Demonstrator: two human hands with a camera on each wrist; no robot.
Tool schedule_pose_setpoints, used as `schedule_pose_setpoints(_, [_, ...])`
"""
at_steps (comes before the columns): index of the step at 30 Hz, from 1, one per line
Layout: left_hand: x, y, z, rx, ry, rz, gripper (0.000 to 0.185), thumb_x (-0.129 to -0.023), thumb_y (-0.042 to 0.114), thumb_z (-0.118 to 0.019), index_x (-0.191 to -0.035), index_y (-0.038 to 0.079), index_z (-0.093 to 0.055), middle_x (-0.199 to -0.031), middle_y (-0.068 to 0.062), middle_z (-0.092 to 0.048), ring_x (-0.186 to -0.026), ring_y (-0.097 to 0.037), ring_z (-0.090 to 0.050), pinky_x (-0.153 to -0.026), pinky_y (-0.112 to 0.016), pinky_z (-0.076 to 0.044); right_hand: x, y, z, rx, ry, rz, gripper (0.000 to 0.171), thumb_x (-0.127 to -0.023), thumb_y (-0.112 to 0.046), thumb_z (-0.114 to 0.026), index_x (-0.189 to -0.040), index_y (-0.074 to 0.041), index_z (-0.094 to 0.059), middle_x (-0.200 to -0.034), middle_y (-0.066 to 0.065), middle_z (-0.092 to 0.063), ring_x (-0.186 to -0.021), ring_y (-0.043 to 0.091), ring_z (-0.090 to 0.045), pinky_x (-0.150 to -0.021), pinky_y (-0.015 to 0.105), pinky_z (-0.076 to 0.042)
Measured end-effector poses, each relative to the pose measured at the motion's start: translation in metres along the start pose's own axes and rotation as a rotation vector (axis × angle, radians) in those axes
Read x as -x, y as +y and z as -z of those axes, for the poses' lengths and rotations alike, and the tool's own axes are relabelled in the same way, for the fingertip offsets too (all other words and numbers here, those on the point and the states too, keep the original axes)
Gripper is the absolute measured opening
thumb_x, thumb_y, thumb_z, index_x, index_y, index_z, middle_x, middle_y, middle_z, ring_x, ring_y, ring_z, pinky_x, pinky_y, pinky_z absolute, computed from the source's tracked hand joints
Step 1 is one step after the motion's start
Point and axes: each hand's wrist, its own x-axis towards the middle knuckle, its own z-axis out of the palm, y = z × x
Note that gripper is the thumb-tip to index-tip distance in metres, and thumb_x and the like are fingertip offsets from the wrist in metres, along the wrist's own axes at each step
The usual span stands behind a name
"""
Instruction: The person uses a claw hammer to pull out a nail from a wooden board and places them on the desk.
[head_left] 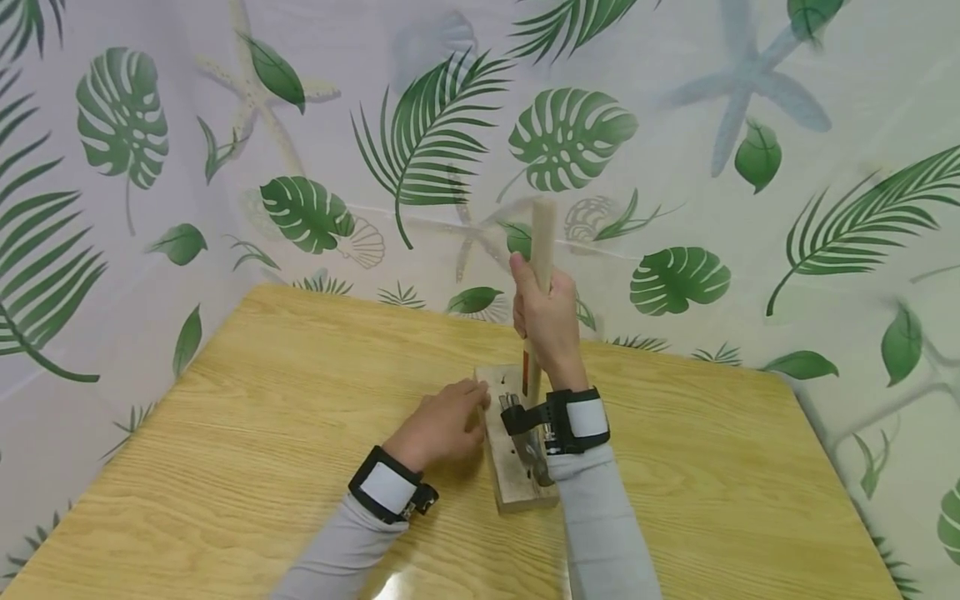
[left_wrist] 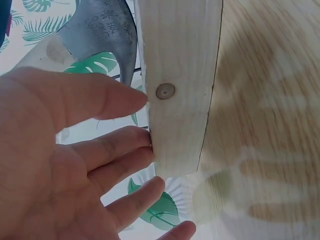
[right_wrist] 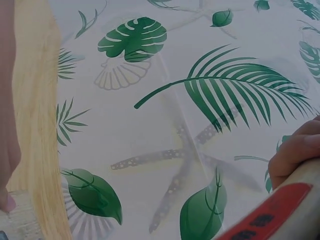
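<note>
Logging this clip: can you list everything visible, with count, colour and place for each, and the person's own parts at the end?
wooden block: one, pale wood, on the table centre, lying lengthwise away from the person
nail head: one, metallic, sunk in the block face, seen in the left wrist view
hammer: one, light wooden handle with a red label, grey metal head down at the block
table: one, yellow wood grain
backdrop sheet: one, white with green leaves, starfish and shells, behind and beside the table
wrist bands: two, black and white, one per wrist
sleeves: two, grey
left hand: straight fingers touching the block's left side
right hand: gripping the hammer handle
</note>
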Motion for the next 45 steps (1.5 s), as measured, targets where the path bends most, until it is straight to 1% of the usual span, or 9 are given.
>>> schedule_pose_setpoints(4, [0.0, 0.001, -0.002, 0.006, -0.002, -0.002, 0.034, -0.097, 0.016, -0.062, -0.13, 0.009, -0.062, -0.151, -0.012, -0.051, -0.137, -0.035, -0.05, -0.106, -0.061, -0.042, 0.011, -0.005, 0.007, -0.032, 0.034, 0.044, 0.046, -0.102, -0.04, -0.06, -0.07, -0.011, -0.043, -0.046, -0.004, -0.033, -0.035, 0.011, -0.03, -0.035, 0.026, -0.026])
schedule_pose_setpoints(9, [0.0, 0.002, -0.003, 0.013, 0.007, -0.018, 0.034, -0.097, 0.015, -0.062, -0.131, 0.007, -0.062, -0.146, -0.013, -0.055, -0.135, -0.034, -0.052, -0.107, -0.061, -0.042, 0.033, -0.012, 0.014, -0.042, 0.089, 0.169, 0.041, -0.105, -0.033, -0.057, -0.071, -0.011, -0.046, -0.047, -0.003, -0.033, -0.034, 0.012, -0.029, -0.033, 0.027, -0.025])
schedule_pose_setpoints(12, [-0.001, 0.002, -0.002, 0.019, 0.023, -0.032, 0.035, -0.096, 0.013, -0.063, -0.13, 0.005, -0.062, -0.139, -0.013, -0.059, -0.13, -0.034, -0.055, -0.103, -0.06, -0.046, 0.044, -0.017, 0.014, -0.052, 0.095, 0.243, 0.039, -0.105, -0.028, -0.056, -0.073, -0.007, -0.047, -0.047, -0.002, -0.034, -0.034, 0.013, -0.029, -0.032, 0.028, -0.024])
schedule_pose_setpoints(16, [-0.002, 0.002, -0.002, 0.016, 0.026, -0.047, 0.033, -0.094, 0.011, -0.065, -0.127, 0.004, -0.063, -0.136, -0.014, -0.06, -0.126, -0.034, -0.058, -0.097, -0.057, -0.051, 0.054, -0.02, 0.011, -0.044, 0.094, 0.294, 0.041, -0.105, -0.028, -0.056, -0.074, -0.003, -0.045, -0.048, -0.003, -0.036, -0.034, 0.012, -0.031, -0.032, 0.028, -0.024])
schedule_pose_setpoints(22, [-0.004, 0.002, -0.003, -0.016, 0.029, -0.04, 0.026, -0.098, 0.011, -0.062, -0.124, 0.007, -0.062, -0.122, -0.009, -0.063, -0.117, -0.029, -0.062, -0.092, -0.053, -0.053, 0.069, -0.024, 0.011, -0.095, 0.11, 0.384, 0.041, -0.105, -0.023, -0.054, -0.073, 0.0, -0.042, -0.049, -0.003, -0.034, -0.036, 0.01, -0.029, -0.032, 0.028, -0.021])
schedule_pose_setpoints(28, [-0.005, 0.003, 0.001, -0.02, 0.022, -0.037, 0.023, -0.098, 0.007, -0.06, -0.121, 0.007, -0.062, -0.117, -0.008, -0.064, -0.113, -0.028, -0.063, -0.094, -0.044, -0.054, 0.076, -0.029, 0.009, -0.13, 0.115, 0.44, 0.039, -0.105, -0.018, -0.052, -0.074, 0.001, -0.04, -0.05, -0.002, -0.033, -0.036, 0.009, -0.028, -0.033, 0.026, -0.021])
schedule_pose_setpoints(36, [-0.007, 0.003, -0.002, -0.017, 0.002, -0.013, 0.035, -0.098, 0.01, -0.059, -0.132, 0.005, -0.061, -0.139, -0.013, -0.059, -0.13, -0.033, -0.056, -0.105, -0.051, -0.049, 0.091, -0.041, 0.017, -0.196, 0.177, 0.531, 0.032, -0.102, -0.008, -0.048, -0.072, 0.001, -0.039, -0.049, -0.001, -0.033, -0.035, 0.009, -0.028, -0.031, 0.023, -0.023])
schedule_pose_setpoints(43, [-0.006, 0.001, -0.003, -0.012, 0.014, -0.036, 0.022, -0.097, 0.008, -0.06, -0.119, 0.007, -0.062, -0.114, -0.006, -0.064, -0.106, -0.026, -0.064, -0.086, -0.042, -0.056, 0.099, -0.06, 0.028, -0.312, 0.189, 0.568, 0.03, -0.097, 0.003, -0.044, -0.068, 0.0, -0.037, -0.047, 0.002, -0.03, -0.034, 0.01, -0.025, -0.03, 0.023, -0.022])
schedule_pose_setpoints(45, [-0.007, 0.003, -0.004, -0.01, 0.02, -0.051, 0.024, -0.097, 0.008, -0.059, -0.121, 0.006, -0.062, -0.117, -0.008, -0.064, -0.108, -0.028, -0.064, -0.089, -0.043, -0.056, 0.1, -0.067, 0.031, -0.331, 0.176, 0.598, 0.028, -0.095, 0.005, -0.042, -0.068, 0.001, -0.036, -0.047, 0.002, -0.03, -0.034, 0.01, -0.025, -0.03, 0.023, -0.022])
